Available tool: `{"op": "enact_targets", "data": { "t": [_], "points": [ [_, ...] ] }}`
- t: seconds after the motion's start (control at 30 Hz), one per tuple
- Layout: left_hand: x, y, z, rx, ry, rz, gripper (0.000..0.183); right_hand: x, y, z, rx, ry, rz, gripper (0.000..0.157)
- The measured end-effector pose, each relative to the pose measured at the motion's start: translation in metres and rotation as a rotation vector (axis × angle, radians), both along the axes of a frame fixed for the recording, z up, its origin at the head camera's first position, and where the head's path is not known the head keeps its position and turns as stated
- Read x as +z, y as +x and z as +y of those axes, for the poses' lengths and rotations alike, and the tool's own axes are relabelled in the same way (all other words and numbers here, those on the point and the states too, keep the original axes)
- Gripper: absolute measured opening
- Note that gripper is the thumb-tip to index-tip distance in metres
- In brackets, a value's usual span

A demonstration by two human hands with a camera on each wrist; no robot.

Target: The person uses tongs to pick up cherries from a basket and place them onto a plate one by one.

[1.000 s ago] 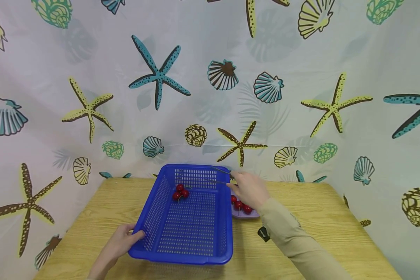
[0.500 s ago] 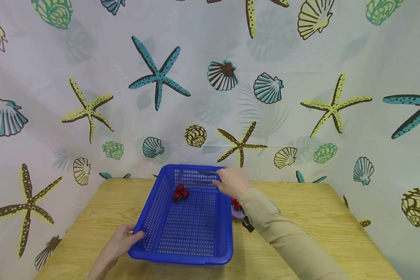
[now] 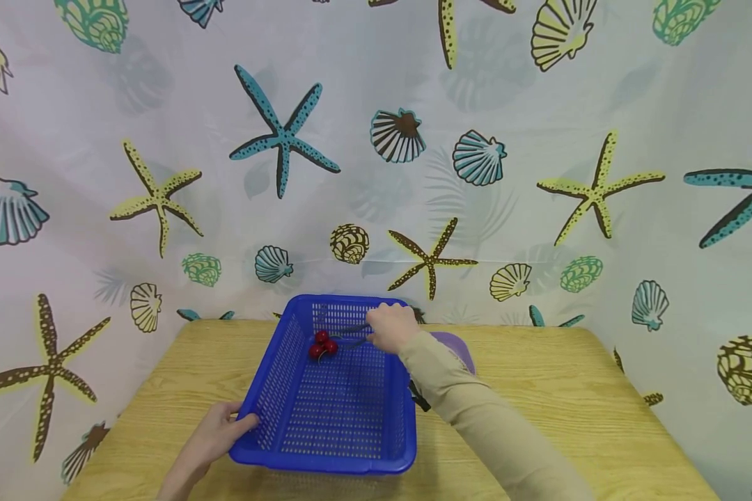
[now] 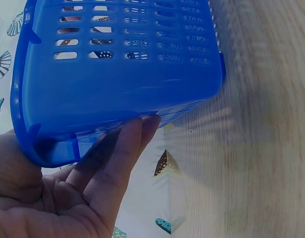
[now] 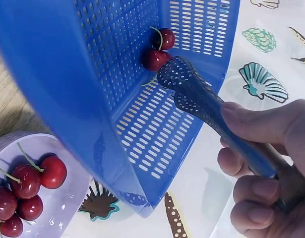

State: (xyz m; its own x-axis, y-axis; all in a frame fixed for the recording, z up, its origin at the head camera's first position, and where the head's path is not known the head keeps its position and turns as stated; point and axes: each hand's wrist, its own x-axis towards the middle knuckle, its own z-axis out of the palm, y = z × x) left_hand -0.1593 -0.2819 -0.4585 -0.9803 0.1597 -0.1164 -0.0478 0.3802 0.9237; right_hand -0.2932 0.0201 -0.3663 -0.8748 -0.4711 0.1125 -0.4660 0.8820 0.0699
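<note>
Your right arm reaches in from the lower right, its beige sleeve [image 3: 476,410] slanting forward and leftward over the table [image 3: 576,396] and across the right rim of the blue basket [image 3: 322,463]. Your right hand [image 3: 393,328] is over the far right part of the basket, its back turned up to the head camera. Its fingers are curled around the metal tongs [image 5: 212,111], with your thumb lying along one arm of them. The tongs point left into the basket, their perforated tips slightly apart, close to the red cherries [image 3: 330,346] clustered near its far left corner. In the right wrist view one tip overlaps a cherry; you cannot tell from here whether they touch.

Your left arm comes up from the bottom edge, wrist bare, and your left hand [image 3: 218,430] grips the basket near its front left corner. The thumb hooks over the rim, while the fingers extend along the outside of the wall.

Under your right forearm, just beside the basket's right side, is the lilac plate [image 5: 73,191], bearing several more stemmed cherries [image 5: 26,181]. A patterned cloth [image 3: 345,90] of starfish and shells hangs behind the table.
</note>
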Motion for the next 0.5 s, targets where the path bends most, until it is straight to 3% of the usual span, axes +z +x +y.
{"op": "enact_targets", "data": {
  "t": [0.2,0.5],
  "points": [
    [-0.001,0.000,-0.002,-0.002,0.000,0.003,0.045,-0.004,-0.007,-0.018,0.008,0.102,0.037,0.015],
    [-0.001,-0.001,-0.001,0.002,-0.002,0.005,0.044,-0.018,-0.017,-0.036,0.041,0.172,0.118,0.011]
  ]
}}
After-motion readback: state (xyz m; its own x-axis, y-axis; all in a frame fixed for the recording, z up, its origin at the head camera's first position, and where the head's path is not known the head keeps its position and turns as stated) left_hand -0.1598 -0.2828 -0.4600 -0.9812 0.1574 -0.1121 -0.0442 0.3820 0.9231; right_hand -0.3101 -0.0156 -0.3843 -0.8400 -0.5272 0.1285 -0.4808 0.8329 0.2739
